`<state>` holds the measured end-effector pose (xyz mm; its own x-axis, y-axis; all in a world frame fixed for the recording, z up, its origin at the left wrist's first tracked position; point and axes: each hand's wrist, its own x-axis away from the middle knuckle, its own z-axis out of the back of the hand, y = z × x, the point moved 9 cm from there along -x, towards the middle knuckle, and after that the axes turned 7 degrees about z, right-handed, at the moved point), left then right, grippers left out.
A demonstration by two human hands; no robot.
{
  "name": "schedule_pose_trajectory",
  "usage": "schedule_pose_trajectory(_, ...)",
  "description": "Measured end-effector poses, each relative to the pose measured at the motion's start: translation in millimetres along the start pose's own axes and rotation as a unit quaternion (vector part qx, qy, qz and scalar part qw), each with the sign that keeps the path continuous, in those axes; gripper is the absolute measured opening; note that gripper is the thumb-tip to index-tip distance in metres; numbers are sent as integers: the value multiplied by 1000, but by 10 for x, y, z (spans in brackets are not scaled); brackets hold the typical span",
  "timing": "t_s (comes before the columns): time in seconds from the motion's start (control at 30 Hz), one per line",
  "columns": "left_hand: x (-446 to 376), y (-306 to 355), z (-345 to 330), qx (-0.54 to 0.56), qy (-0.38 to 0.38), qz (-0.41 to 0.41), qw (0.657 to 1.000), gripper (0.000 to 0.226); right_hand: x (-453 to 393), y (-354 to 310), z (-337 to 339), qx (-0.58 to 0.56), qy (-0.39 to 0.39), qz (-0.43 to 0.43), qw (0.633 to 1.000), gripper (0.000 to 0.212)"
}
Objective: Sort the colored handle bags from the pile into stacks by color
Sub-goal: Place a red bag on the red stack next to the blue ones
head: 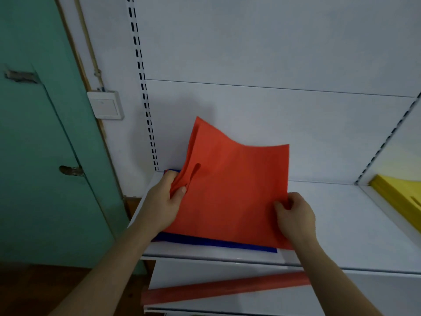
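A green door stood at nine o'clock, a light switch beside it; the left hand pinched the red bag by its handle edge, thumb on top; the bag was lifted, tilted, above a blue bag lying flat on the white shelf; the right hand clamped the bag's right edge; yellow bags lay at three o'clock; a red roll lay at six.
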<state>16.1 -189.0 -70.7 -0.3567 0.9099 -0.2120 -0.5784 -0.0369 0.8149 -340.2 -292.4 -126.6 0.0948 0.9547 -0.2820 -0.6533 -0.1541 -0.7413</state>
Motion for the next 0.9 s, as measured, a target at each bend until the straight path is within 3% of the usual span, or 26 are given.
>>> schedule_pose_trajectory(0.2, -22, -70, 15, 141, 33, 18, 989, 14, 93, -231, 325, -215, 111, 46, 969, 27)
schedule_pose_trajectory(0.37, 1, -282, -240, 117, 3, 62, 991, 15, 115, -146, 100, -135, 33, 63, 988, 9)
schedule_pose_trajectory(0.47, 7, -308, -264, 103, 5, 69, 992, 16, 99, -122, 69, -97, 26, 79, 992, 8)
schedule_pose_trajectory(0.53, -16, -268, -217, 104, 23, 69, 992, 17, 79, -150, 138, -90, 45, 81, 992, 16)
schedule_pose_trajectory(0.7, -78, -156, -91, 122, 93, 60, 986, 16, 209, -343, 448, -118, 100, 117, 981, 65)
schedule_pose_trajectory(0.9, -124, 132, -226, 137, 58, 14, 989, 37, 538, -445, 766, -18, 148, 203, 968, 68)
